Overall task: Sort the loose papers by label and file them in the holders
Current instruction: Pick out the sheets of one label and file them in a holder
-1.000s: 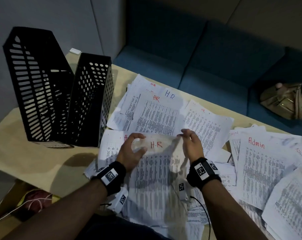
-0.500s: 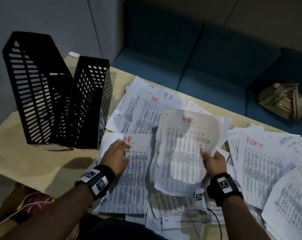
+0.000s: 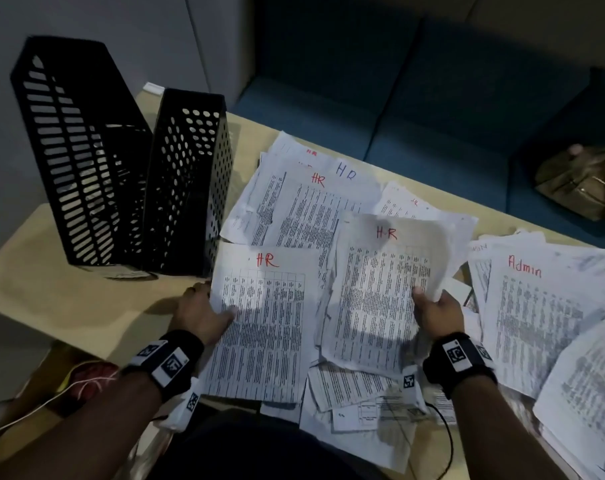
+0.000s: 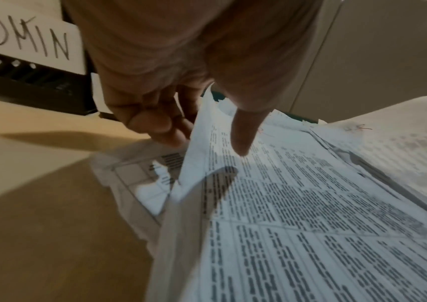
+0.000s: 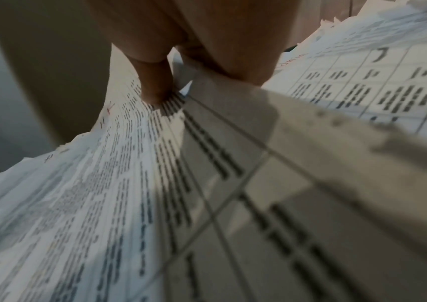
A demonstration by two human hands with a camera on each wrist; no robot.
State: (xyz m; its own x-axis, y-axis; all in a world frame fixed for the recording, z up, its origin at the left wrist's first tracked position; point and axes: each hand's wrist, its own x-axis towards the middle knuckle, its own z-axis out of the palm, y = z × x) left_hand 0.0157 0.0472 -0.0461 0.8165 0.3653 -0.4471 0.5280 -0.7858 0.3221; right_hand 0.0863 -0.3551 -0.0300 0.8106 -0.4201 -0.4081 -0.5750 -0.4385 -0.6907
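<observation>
Two black perforated holders point(image 3: 128, 174) stand upright at the table's far left; one carries an ADMIN label point(image 4: 26, 40). Loose printed papers cover the table. My left hand point(image 3: 204, 310) grips the left edge of a sheet marked HR point(image 3: 263, 323), thumb point(image 4: 240, 139) on top and fingers point(image 4: 155, 124) underneath. My right hand point(image 3: 432, 310) pinches the right edge of another sheet marked H.R point(image 3: 380, 289), lifted off the pile, thumb point(image 5: 155, 90) pressed on its face. More HR sheets point(image 3: 311, 202) lie behind, and an Admin sheet point(image 3: 529, 317) lies to the right.
The tan table point(image 3: 51, 271) shows bare wood at the left in front of the holders. A blue sofa point(image 3: 415, 98) runs behind the table with a tan bag point(image 3: 581, 181) on it. A cable point(image 3: 446, 441) trails near my right wrist. A red and white bundle point(image 3: 89, 379) lies below the table's left edge.
My right hand has lifted the H.R sheet off the pile and carried it right. My left hand moved from the sheet's top to the left edge of the HR sheet beneath and gripped it.
</observation>
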